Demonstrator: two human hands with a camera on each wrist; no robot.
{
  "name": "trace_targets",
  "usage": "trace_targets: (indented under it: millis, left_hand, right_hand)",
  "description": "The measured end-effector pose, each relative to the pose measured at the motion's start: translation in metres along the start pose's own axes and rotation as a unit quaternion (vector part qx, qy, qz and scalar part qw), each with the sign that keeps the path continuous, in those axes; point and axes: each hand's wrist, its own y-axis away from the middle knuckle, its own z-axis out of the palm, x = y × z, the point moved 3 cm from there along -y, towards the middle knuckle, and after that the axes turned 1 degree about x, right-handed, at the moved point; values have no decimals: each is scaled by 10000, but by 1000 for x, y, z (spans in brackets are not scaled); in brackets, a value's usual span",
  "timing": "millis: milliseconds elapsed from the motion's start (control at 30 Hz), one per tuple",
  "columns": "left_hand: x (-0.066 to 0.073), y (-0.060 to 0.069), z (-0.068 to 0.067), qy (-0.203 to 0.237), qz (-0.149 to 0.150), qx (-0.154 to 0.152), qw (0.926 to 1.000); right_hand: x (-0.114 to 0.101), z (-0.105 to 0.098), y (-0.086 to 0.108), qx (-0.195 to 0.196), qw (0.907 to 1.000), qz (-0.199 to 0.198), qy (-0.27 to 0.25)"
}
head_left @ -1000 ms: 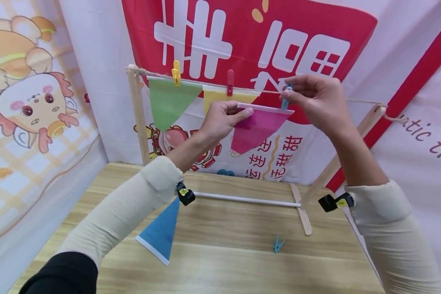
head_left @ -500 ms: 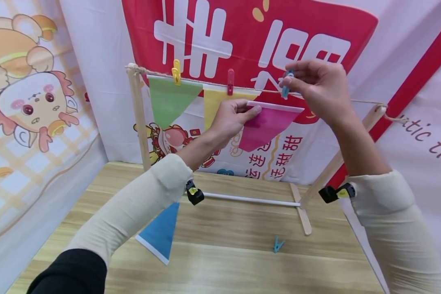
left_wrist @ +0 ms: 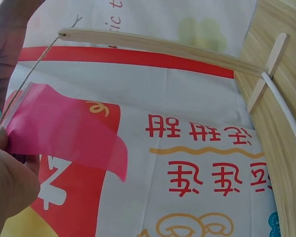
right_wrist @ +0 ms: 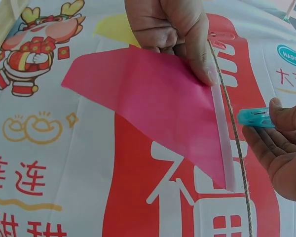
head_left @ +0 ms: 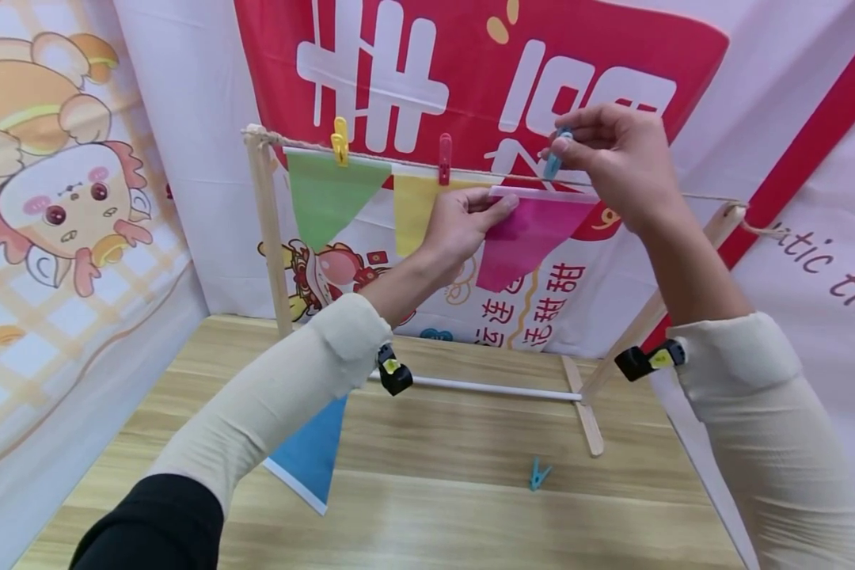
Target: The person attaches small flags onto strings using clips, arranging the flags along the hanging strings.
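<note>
My left hand (head_left: 459, 226) pinches a pink pennant (head_left: 527, 237) by the left end of its white top edge, just below the twine (right_wrist: 231, 111). Above that edge, my right hand (head_left: 623, 162) pinches a blue clothespin (right_wrist: 254, 118) between thumb and fingers. In the right wrist view the clothespin is apart from the pennant, on the other side of the twine. Left of the pink one, a green pennant (head_left: 331, 194) hangs under a yellow clothespin (head_left: 340, 142), and a yellow pennant (head_left: 412, 207) hangs under a red clothespin (head_left: 445, 158). My left hand partly covers the yellow pennant.
The twine runs between two wooden posts (head_left: 269, 229), joined low down by a white rod (head_left: 484, 386). On the wooden table (head_left: 427, 507) lie a blue pennant (head_left: 313, 451), partly behind my left sleeve, and another blue clothespin (head_left: 537, 475). A printed cloth (head_left: 214, 79) stands behind.
The clothespin has come up off the pink pennant's edge with my right hand. My left hand has carried the pennant right and slightly up, closer to the twine.
</note>
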Motion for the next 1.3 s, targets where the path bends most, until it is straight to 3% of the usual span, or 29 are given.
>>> trace_targets:
  millis: [500,967,1300]
  left_hand:
    - [-1,-6,6,199,13,165,9997]
    - [-7,-12,10,539,-261,273,9978]
    - [-5,-15,6,354,-224,172,9990]
  right_hand:
    - [3,4,-17,-234,9968,546,-543]
    - [8,3,-19,-337,9956,733,-486]
    - [12,4,-20,-452,9949,775,-464]
